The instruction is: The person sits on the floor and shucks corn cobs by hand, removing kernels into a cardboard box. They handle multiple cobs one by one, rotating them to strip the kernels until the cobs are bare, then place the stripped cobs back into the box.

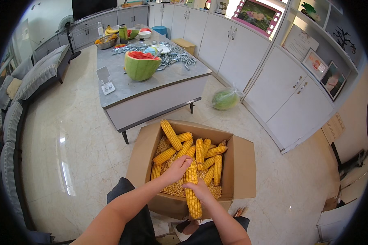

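A yellow ear of corn (192, 200) slants over the near wall of an open cardboard box (243, 171). My right hand (200, 190) is wrapped around its middle. At its upper end, my left hand (178, 169) has its thumb and curled fingers against the kernels; part of the ear is hidden there. Beneath both hands, loose corn kernels (173, 189) cover the visible bottom of the box. Several other ears lie on them, among them an upright-leaning ear (170, 134) at the far left corner and an ear (217, 170) along the right side.
Beyond the box stands a grey-topped table (171, 80) with a cut watermelon (141, 67), a small white scale-like device (105, 82) and many small metal cylinders (179, 56). A bagged melon (225, 99) sits on the floor near white cabinets (282, 92). A sofa (10, 122) lines the left.
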`<action>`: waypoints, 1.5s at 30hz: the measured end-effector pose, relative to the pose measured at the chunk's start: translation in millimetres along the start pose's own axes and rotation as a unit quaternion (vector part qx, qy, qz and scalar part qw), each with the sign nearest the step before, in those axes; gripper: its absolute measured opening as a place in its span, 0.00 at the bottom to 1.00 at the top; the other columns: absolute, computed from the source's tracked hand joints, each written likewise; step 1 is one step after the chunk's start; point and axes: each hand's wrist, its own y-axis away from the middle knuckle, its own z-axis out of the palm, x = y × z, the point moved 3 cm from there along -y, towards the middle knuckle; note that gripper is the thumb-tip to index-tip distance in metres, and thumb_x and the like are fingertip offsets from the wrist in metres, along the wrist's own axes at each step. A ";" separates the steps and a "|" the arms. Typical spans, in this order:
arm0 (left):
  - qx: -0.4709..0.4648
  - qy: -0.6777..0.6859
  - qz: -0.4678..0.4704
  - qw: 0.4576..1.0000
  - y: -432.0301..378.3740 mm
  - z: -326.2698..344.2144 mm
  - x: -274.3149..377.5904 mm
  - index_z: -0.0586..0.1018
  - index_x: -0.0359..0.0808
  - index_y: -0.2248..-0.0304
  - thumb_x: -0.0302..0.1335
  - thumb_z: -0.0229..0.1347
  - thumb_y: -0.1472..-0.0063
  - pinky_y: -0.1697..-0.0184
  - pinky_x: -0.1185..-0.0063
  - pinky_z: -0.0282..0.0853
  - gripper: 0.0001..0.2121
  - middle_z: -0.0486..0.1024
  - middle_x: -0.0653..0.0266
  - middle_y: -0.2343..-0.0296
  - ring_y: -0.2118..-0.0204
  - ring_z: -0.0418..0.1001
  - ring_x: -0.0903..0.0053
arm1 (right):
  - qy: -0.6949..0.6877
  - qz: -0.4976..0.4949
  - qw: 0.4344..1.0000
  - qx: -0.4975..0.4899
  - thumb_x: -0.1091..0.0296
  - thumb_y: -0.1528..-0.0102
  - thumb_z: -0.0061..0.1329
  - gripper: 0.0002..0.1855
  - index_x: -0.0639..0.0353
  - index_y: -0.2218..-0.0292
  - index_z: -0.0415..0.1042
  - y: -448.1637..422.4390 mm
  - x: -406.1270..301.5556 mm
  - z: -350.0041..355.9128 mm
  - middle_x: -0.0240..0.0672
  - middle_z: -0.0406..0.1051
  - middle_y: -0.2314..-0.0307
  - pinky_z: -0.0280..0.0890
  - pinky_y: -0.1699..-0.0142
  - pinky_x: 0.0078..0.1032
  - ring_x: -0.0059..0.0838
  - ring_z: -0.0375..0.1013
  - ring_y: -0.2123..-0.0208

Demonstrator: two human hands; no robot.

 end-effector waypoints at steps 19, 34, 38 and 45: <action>-0.011 0.158 -0.222 0.962 -2.7 13.5 2.8 0.61 0.25 0.51 0.44 0.41 0.38 0.50 0.79 0.55 0.27 0.65 0.54 0.57 0.53 0.62 0.73 | -0.226 0.028 0.973 0.028 0.65 0.51 0.47 0.17 0.62 0.60 0.63 -9.7 0.9 -4.2 0.37 0.68 0.73 0.67 0.70 0.25 0.27 0.70 0.76; -0.143 0.093 -0.129 0.977 18.6 15.4 22.6 0.66 0.28 0.54 0.41 0.59 0.50 0.57 0.80 0.63 0.30 0.71 0.58 0.62 0.61 0.68 0.77 | -0.103 -0.125 0.975 0.150 0.41 0.42 0.25 0.33 0.64 0.52 0.60 -9.4 -44.6 -46.0 0.38 0.64 0.58 0.53 0.51 0.26 0.28 0.62 0.57; -0.149 0.064 -0.116 0.980 25.1 15.3 32.5 0.66 0.28 0.54 0.39 0.59 0.49 0.58 0.81 0.64 0.28 0.71 0.60 0.63 0.62 0.68 0.79 | -0.062 -0.133 0.980 0.138 0.49 0.41 0.31 0.26 0.64 0.54 0.62 -3.6 -51.0 -54.3 0.34 0.64 0.67 0.57 0.66 0.19 0.21 0.63 0.70; -0.180 0.092 -0.143 0.969 26.3 18.7 32.6 0.66 0.29 0.54 0.39 0.56 0.47 0.57 0.81 0.63 0.26 0.71 0.62 0.63 0.62 0.67 0.81 | -0.073 -0.186 0.973 0.115 0.57 0.41 0.36 0.21 0.58 0.50 0.56 -2.5 -50.2 -58.9 0.26 0.60 0.78 0.53 0.79 0.13 0.14 0.56 0.83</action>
